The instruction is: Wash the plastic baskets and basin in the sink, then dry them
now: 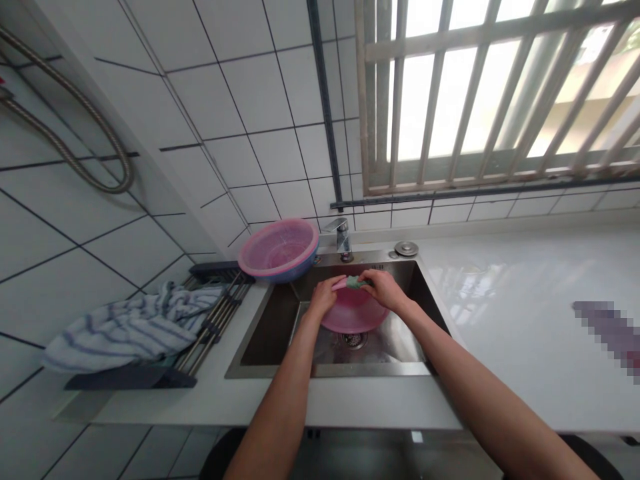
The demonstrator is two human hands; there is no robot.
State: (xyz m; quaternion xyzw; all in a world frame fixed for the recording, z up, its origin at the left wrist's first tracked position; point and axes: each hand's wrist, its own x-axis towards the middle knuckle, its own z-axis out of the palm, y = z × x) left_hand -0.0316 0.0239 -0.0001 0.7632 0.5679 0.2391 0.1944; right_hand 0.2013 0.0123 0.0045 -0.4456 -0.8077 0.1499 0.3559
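Both my hands are over the steel sink. My left hand grips the rim of a pink bowl that sits tilted in the sink above the drain. My right hand is closed on a small green cloth or sponge pressed against the bowl's upper rim. The two hands nearly touch at the cloth.
A pink strainer in a blue basin stands at the sink's back left corner, beside the tap. A striped towel lies on a drying rack at left. White counter stretches right, under a barred window.
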